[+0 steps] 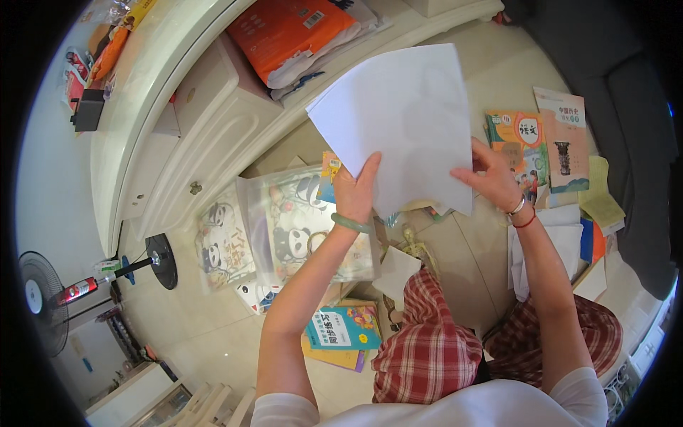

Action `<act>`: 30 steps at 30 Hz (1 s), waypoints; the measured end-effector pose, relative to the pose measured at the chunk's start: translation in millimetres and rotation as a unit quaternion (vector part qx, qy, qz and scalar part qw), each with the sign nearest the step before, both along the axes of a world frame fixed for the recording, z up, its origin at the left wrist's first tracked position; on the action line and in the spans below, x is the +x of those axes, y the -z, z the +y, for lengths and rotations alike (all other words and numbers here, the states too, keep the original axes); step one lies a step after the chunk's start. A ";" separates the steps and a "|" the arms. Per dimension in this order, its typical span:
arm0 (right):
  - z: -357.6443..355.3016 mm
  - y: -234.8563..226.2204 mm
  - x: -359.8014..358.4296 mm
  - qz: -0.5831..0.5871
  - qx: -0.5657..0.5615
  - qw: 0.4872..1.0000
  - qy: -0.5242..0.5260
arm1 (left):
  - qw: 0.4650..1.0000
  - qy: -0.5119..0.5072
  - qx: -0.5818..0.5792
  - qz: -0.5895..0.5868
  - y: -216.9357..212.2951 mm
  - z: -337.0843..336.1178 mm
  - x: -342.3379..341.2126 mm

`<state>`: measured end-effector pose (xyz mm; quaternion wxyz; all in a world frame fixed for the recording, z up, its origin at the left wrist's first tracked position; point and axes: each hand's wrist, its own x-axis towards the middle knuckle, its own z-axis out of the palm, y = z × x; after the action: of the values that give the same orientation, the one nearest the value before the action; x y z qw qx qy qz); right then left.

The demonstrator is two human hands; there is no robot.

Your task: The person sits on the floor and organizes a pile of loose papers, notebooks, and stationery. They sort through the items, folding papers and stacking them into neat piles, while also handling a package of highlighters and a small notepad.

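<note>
A few large white sheets of paper are held up in front of me, slightly fanned at their left edge. My left hand grips their lower left edge, thumb on the near face and fingers hidden behind. At the right edge my right hand is closed with its thumb against the paper; its other fingers are partly behind the sheets. Left of my left wrist lie clear plastic bags with panda prints. Near my right hand, an orange and green textbook rests on the floor.
A pinkish book lies beside a dark sofa. White papers are piled by my right forearm. A blue workbook sits left of my knees. A white cabinet holds an orange package; a fan stands far left.
</note>
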<state>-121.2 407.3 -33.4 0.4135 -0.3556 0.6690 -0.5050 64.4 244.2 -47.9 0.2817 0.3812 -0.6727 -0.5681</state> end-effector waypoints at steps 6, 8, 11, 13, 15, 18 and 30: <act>-23.1 -1.6 39.9 0.192 -0.039 0.977 -0.082 | 0.944 -0.038 0.320 0.075 -1.4 28.3 -8.2; -27.1 13.0 50.1 0.226 -0.037 0.972 -0.056 | 0.945 -0.003 0.318 0.079 -2.6 34.5 -9.6; -33.3 14.5 58.8 0.257 -0.001 0.966 -0.034 | 0.939 0.002 0.334 0.086 -12.7 35.9 -12.0; -37.9 5.5 64.5 0.315 0.047 0.947 -0.050 | 0.930 0.001 0.350 0.111 -17.0 32.2 -11.9; -41.6 -7.6 71.0 0.413 0.110 0.900 -0.090 | 0.923 0.003 0.366 0.122 -17.8 26.0 -10.4; -42.3 -21.3 74.3 0.424 0.081 0.899 -0.077 | 0.908 0.005 0.403 0.120 -18.8 15.9 -7.0; -30.6 -16.8 72.6 0.334 0.093 0.936 -0.057 | 0.911 -0.026 0.385 0.144 -17.9 -10.8 1.2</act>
<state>-48.6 376.6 -16.5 0.2254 -0.5009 0.7914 -0.2682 65.6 233.4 -30.0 0.2216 0.3919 -0.3435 -0.8242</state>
